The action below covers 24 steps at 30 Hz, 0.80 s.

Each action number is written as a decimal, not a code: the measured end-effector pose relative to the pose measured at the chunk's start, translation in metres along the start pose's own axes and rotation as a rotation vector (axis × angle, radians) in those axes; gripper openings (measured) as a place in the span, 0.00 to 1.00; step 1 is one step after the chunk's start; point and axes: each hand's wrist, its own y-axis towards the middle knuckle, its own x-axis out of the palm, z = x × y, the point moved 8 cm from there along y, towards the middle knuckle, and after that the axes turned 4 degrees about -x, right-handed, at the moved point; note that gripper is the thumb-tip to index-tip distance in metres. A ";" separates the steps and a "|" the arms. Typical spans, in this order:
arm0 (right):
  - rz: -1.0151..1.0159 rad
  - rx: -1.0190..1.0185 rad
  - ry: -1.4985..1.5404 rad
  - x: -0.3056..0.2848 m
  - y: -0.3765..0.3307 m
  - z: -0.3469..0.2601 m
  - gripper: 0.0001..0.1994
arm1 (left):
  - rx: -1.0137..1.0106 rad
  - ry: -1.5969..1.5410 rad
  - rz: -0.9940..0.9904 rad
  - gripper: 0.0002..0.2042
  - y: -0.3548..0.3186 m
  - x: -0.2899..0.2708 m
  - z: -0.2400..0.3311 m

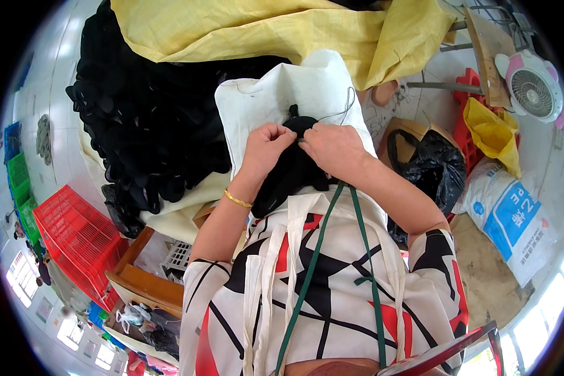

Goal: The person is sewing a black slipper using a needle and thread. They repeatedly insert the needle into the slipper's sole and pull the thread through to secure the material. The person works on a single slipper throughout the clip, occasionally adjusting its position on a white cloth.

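Note:
A soft black fabric piece (282, 169) lies over a white cloth (323, 81) on my lap, its top edge raised between my two hands. My left hand (266, 147), with a gold bracelet at the wrist, pinches the left side of that edge between thumb and fingertips. Close by on the right, my right hand (332, 147) is closed on the same piece, fingers bent. A dark thread (344, 113) curls over the white cloth beside the right hand. Whether a needle or other small tool is between the fingertips, I cannot tell.
A large heap of black fabric pieces (150, 119) lies to the left, below yellow sheeting (250, 31). Red crates (78, 241) and a wooden drawer edge (141, 272) are at lower left. On the right are a black plastic bag (435, 166), a white sack (507, 219) and a fan (532, 91).

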 end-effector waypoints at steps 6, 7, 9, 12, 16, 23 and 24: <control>0.145 -0.129 0.031 -0.017 -0.030 -0.013 0.13 | 0.103 -0.048 0.002 0.05 -0.004 -0.007 0.016; 0.165 -0.154 0.045 -0.020 -0.036 -0.015 0.14 | 0.138 -0.097 0.008 0.05 -0.003 -0.009 0.023; 0.123 -0.165 0.070 -0.020 -0.046 -0.015 0.14 | 0.203 -0.123 0.016 0.07 0.000 -0.010 0.039; 0.063 -0.188 0.113 -0.013 -0.059 -0.011 0.14 | 0.368 0.367 0.006 0.06 -0.001 0.005 0.068; 0.037 -0.176 0.153 0.000 -0.071 -0.001 0.14 | 0.379 0.473 -0.086 0.08 0.012 0.025 0.065; 0.137 0.060 0.115 -0.019 -0.105 0.053 0.16 | 0.161 -0.089 0.156 0.15 0.020 -0.006 0.064; 0.120 0.147 0.027 -0.021 -0.111 0.068 0.17 | 0.158 -0.116 0.197 0.16 0.020 -0.014 0.066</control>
